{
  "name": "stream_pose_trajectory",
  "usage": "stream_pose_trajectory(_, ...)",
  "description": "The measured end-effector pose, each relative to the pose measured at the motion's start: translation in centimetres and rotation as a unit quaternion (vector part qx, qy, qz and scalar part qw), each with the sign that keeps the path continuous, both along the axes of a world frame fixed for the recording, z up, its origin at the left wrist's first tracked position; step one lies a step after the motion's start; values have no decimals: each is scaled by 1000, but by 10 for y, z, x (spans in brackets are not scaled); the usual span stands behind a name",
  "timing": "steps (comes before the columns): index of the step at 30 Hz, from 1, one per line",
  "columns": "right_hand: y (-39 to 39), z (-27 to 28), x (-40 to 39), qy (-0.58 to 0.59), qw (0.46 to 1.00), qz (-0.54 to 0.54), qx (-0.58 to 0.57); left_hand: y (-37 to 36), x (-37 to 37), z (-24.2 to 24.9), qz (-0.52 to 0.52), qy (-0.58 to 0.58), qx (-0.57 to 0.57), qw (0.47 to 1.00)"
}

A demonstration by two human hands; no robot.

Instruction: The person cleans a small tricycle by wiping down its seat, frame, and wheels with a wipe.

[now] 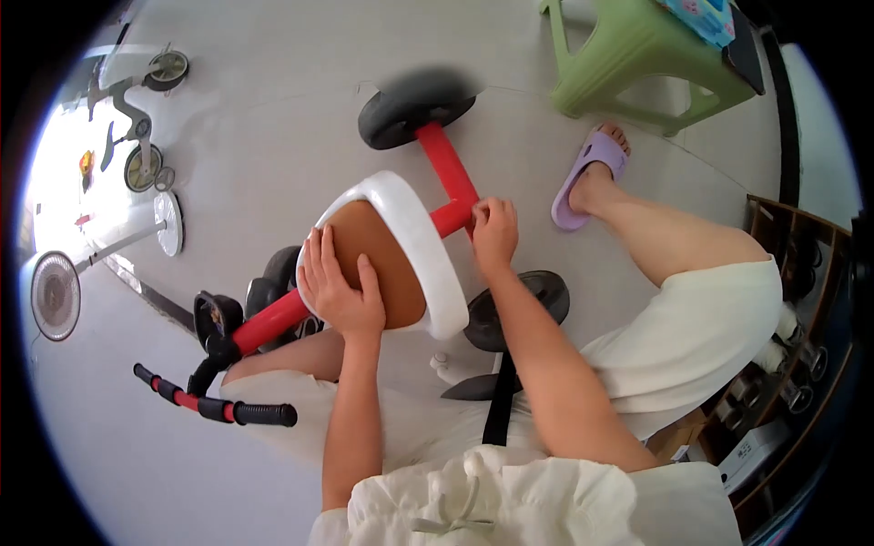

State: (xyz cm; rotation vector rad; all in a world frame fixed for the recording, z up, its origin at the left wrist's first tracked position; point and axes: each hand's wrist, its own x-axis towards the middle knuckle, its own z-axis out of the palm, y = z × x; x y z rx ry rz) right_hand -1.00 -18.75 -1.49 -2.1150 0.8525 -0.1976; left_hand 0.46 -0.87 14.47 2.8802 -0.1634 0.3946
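A child's tricycle with a red frame [446, 164] lies across the middle, its handlebar [215, 406] at the lower left. My left hand [342, 284] rests with fingers spread on the brown seat pad [375, 250], inside the white seat rim [410, 218]. At the red rear bar, my right hand [494, 235] has its fingers curled against the tube; whatever may be between them is hidden. One black rear wheel [391, 118] is at the top, partly blurred, and the other wheel [537, 305] is beside my right forearm.
A green stool [628, 55] stands at the upper right. Near it is a foot in a purple slipper [572, 205]. A shoe rack [819, 318] lines the right side. At left are a small bicycle [137, 118] and a standing fan [56, 296].
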Motion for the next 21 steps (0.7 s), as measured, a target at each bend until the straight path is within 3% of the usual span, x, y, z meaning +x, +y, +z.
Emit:
stream_pose_trajectory(6, -37, 2, -15, -7, 981, 163, 107, -6, 1, 4, 1, -25, 16, 1000)
stream_pose_trajectory(9, -38, 14, -42, -28, 969, 243, 45, -5, -1, 3, 14, -30, 4, 999)
stream_pose_trajectory(11, -38, 30, -50, 41, 947, 316, -39, -3, -1, 0, 11, -34, -11, 999)
stream_pose_trajectory(15, -33, 38, -66, 136, 912, 378, -84, -1, -2, -1, 3, -27, -27, 999)
stream_pose_trajectory(17, -34, 51, -68, 189, 835, 502, -121, -1, -2, -1, 5, -29, -43, 999)
stream_pose_trajectory(21, -35, -34, -93, 57, 853, 507, -109, 1, -3, -3, -4, -36, -57, 998)
